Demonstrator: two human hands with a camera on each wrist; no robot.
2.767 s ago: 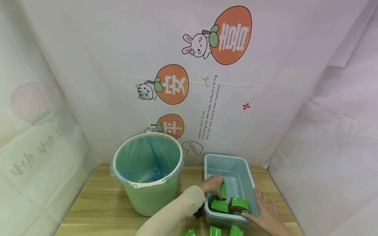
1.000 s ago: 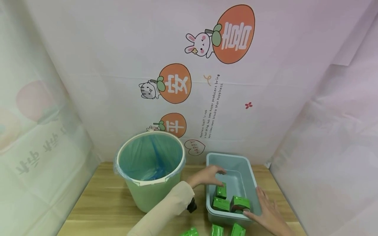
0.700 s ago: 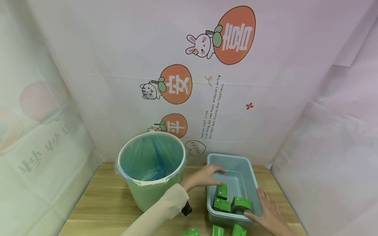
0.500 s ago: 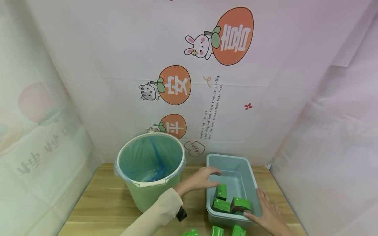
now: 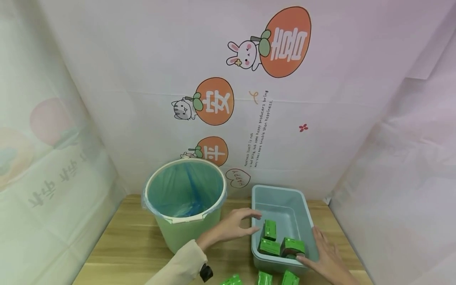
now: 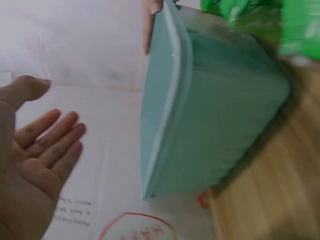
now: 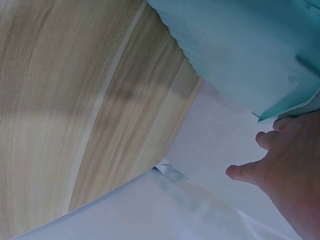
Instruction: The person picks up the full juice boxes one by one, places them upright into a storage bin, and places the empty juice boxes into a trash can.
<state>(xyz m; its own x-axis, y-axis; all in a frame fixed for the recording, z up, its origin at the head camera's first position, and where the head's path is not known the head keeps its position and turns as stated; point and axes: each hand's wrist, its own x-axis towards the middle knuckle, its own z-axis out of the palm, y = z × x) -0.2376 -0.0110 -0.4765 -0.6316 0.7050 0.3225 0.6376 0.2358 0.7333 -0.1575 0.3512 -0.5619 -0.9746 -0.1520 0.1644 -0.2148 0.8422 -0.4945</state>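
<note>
My left hand (image 5: 229, 227) hovers beside the left wall of a blue plastic bin (image 5: 254, 202), thumb and fingers spread with nothing between them. Its palm and separated fingers also show in the left wrist view. Inside the bin, several small green boxes are grouped toward the near end; one green box (image 5: 270, 230) stands nearest the left hand. My right hand (image 5: 327, 255) holds the bin's rim near the front right corner. Its thumb lies over the rim and its fingers run down the outer side, as the right wrist view (image 7: 290, 155) partly shows.
A light green bucket (image 5: 179, 237) with a clear bag liner stands left of the bin. Several green packets, one a green packet (image 5: 265, 278), lie on the wooden table (image 5: 114, 245) in front. A white printed cloth (image 5: 149, 130) hangs behind.
My left hand has released a green box inside the bin and drawn back leftward over the rim, fingers spreading. The right hand has stayed at the bin's rim.
</note>
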